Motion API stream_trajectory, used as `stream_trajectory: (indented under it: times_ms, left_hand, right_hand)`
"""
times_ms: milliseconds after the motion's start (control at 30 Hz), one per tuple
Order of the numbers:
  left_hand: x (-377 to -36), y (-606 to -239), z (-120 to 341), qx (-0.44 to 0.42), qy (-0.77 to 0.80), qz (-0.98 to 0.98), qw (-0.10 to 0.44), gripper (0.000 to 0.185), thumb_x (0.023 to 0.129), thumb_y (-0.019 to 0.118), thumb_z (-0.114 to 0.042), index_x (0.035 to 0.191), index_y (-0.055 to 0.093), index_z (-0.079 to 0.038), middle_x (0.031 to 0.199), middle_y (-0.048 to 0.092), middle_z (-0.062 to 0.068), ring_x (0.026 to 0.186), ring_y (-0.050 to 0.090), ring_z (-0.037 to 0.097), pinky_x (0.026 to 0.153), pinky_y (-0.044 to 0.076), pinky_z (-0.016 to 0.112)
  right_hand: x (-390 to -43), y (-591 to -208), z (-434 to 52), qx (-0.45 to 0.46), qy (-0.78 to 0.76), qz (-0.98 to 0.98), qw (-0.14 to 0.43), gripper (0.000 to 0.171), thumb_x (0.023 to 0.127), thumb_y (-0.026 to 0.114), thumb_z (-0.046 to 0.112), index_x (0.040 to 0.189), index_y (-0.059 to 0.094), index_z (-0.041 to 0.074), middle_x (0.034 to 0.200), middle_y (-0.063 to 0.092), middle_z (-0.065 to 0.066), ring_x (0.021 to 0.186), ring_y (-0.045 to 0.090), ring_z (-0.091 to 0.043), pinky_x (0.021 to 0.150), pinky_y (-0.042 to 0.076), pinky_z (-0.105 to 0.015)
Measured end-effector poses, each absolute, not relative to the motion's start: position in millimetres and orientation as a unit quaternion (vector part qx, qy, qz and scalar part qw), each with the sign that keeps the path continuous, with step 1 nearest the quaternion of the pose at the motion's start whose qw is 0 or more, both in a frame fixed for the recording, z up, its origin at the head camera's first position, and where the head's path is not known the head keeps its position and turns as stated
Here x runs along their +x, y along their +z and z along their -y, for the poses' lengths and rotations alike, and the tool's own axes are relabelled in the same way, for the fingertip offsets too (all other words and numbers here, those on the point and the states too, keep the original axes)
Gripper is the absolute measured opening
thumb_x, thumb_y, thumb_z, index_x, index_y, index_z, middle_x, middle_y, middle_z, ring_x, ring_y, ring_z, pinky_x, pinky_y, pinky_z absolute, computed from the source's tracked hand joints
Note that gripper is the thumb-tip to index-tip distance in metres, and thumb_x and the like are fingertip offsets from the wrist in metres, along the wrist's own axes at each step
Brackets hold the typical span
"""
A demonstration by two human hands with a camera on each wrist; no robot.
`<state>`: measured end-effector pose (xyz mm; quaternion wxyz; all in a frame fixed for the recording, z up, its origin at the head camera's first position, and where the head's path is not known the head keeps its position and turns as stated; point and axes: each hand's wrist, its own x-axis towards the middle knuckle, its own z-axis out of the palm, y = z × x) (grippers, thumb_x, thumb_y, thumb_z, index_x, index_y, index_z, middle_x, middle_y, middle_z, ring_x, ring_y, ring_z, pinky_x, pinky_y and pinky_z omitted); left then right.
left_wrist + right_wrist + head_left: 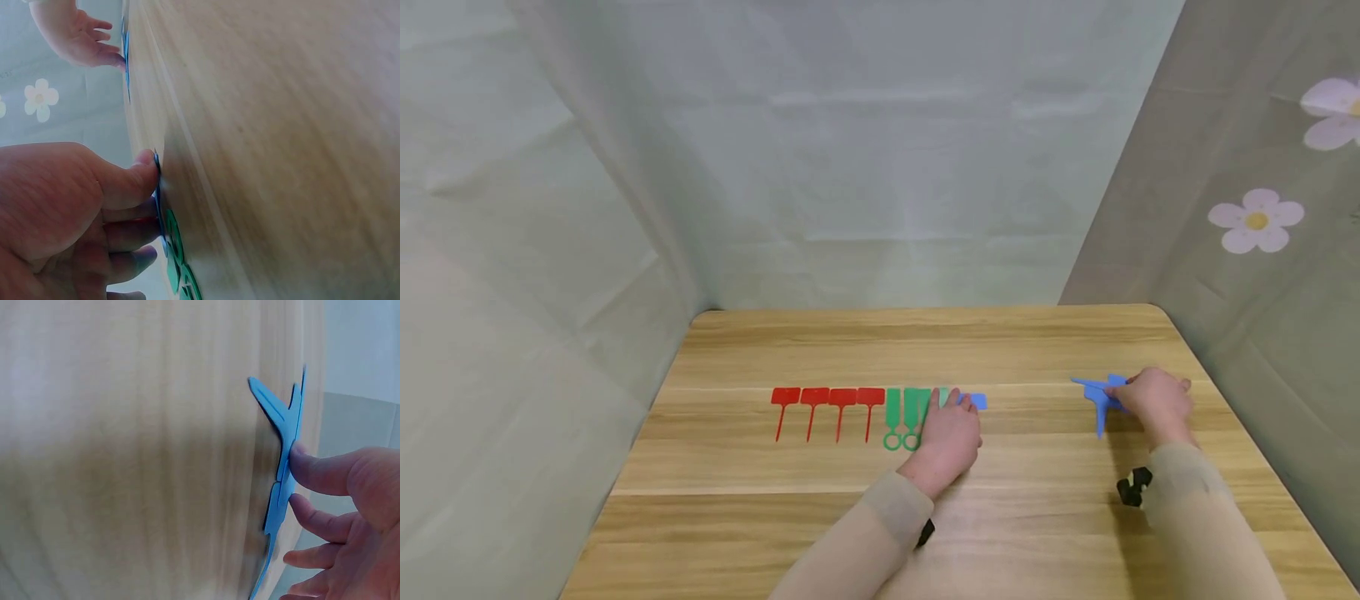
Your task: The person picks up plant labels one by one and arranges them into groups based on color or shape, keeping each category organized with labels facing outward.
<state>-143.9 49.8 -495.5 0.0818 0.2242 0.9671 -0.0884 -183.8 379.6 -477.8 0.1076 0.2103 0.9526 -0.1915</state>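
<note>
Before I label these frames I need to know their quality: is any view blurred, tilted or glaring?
Head view: sharp, evenly lit, soft shadows under both hands. Left wrist view: table tilted upright and smeared, left hand close and soft. Right wrist view: wood blurred, blue tags fairly crisp.

- I see a row of flat tags [827, 398] lying on the table [925, 517], left of centre, running left to right.
- My left hand [949, 440] rests at the row's right end, covering the last tags (count there unclear).
- A loose pile of tags [1101, 396] lies well apart to the right, under my right hand [1153, 402].
</note>
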Motion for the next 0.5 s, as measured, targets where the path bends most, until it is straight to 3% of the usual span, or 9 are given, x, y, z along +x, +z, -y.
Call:
stream_trajectory:
  times_ms: [167,267,500]
  left_hand:
    - [-143.4,-495.2,-49.0,0.227,-0.091,-0.966,0.082,0.059,0.106,0.063,-0.049,0.158,0.056,-0.022,0.164,0.048,-0.007,0.157,0.035,0.017,0.129,0.027,0.05]
    - [-143.3,-495.2,-48.9,0.228,-0.094,-0.966,0.08,0.059,0.106,0.063,-0.05,0.158,0.057,-0.022,0.164,0.048,-0.007,0.157,0.036,0.017,0.128,0.028,0.05]
    - [-140.5,-493.0,-49.7,0.225,-0.099,-0.966,0.083,0.06,0.106,0.064,-0.05,0.158,0.056,-0.023,0.164,0.048,-0.008,0.156,0.036,0.016,0.128,0.028,0.049]
  right_hand:
    - [-186.3,-476.6,-382.7,0.192,-0.189,-0.956,0.119,0.064,0.097,0.072,0.043,0.127,0.067,-0.013,0.144,0.048,-0.046,0.143,0.032,-0.067,0.121,0.015,-0.076]
    - [-187.0,-476.7,-384.6,0.188,-0.189,-0.956,0.125,0.065,0.097,0.072,0.044,0.124,0.068,-0.015,0.142,0.049,-0.046,0.14,0.036,-0.067,0.123,0.007,-0.075]
    - [-189.5,-478.8,-389.2,0.192,-0.205,-0.949,0.142,0.071,0.097,0.069,0.045,0.132,0.061,-0.017,0.148,0.032,-0.054,0.144,0.008,-0.078,0.12,0.009,-0.08]
